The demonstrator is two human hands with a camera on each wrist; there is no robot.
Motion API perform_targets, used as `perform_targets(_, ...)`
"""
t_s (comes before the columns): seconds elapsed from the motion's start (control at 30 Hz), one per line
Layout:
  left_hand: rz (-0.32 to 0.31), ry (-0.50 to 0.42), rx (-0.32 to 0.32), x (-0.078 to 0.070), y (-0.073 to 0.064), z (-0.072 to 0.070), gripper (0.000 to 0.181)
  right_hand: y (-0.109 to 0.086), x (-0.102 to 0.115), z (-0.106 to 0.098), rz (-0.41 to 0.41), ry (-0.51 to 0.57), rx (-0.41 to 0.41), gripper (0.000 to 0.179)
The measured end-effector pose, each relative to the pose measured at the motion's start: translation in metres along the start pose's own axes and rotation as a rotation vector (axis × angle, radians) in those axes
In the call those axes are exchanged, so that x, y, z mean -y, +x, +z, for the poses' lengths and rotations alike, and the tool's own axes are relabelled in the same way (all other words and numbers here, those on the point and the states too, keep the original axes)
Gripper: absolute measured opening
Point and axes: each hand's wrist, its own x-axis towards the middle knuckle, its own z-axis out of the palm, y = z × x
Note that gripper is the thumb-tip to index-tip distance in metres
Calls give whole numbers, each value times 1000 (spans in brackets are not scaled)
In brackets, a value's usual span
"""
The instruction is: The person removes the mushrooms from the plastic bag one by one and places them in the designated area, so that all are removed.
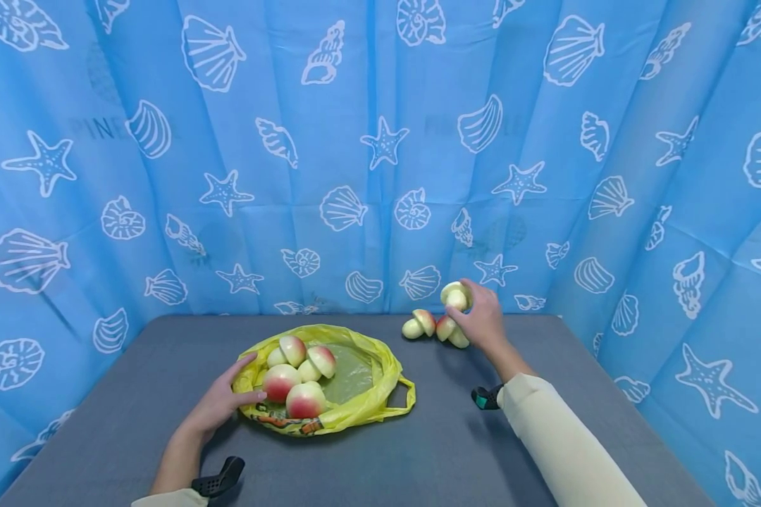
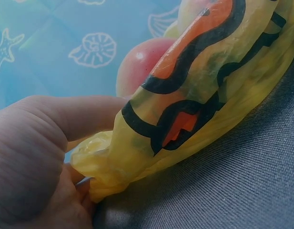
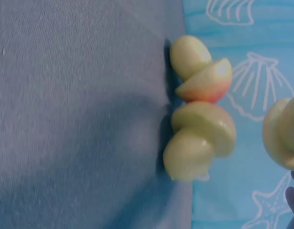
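A yellow plastic bag (image 1: 361,415) lies open-mouthed on the table, left of centre, with several toy mushrooms (image 1: 306,400) with red-and-cream caps inside. My left hand (image 1: 218,398) grips the bag's left rim, thumb over the edge; the left wrist view shows the bunched yellow plastic (image 2: 113,162) between thumb and fingers. At the back right, my right hand (image 1: 482,317) holds a mushroom (image 1: 456,296) above the table by its cap. Just below it, two more mushrooms (image 1: 419,324) lie side by side. In the right wrist view the held mushroom (image 3: 280,133) shows only partly at the right edge.
The grey cloth-covered table (image 1: 444,451) reaches back to a blue curtain (image 1: 380,176) with white shell and starfish prints, which also hangs along both sides. A loop handle (image 1: 409,398) of the bag sticks out to the right. Each wrist wears a dark strap mount (image 1: 220,479).
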Motion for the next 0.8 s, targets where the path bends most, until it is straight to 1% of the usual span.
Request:
perform_targets(0.1, -1, 3, -1, -1, 0, 0, 89, 0, -8, -3, 34, -19, 2, 62)
perform_targets(0.33, -2, 3, 0, -2, -1, 1, 89, -6, -21, -12, 193, -57, 18, 62)
perform_targets(0.4, -3, 4, -3, -1, -1, 1, 89, -9, -24, -13, 226, -72, 28, 62)
perform_targets(0.5, -3, 4, -6, -2, -2, 1, 89, -14, -30, -14, 248, -102, 55, 62)
perform_targets(0.67, -2, -8, -4, -2, -2, 1, 89, -21, -42, -13, 253, -143, 106, 61)
perform_targets(0.8, -3, -15, 1, -2, -1, 1, 88, -25, -51, -9, 252, -154, 151, 63)
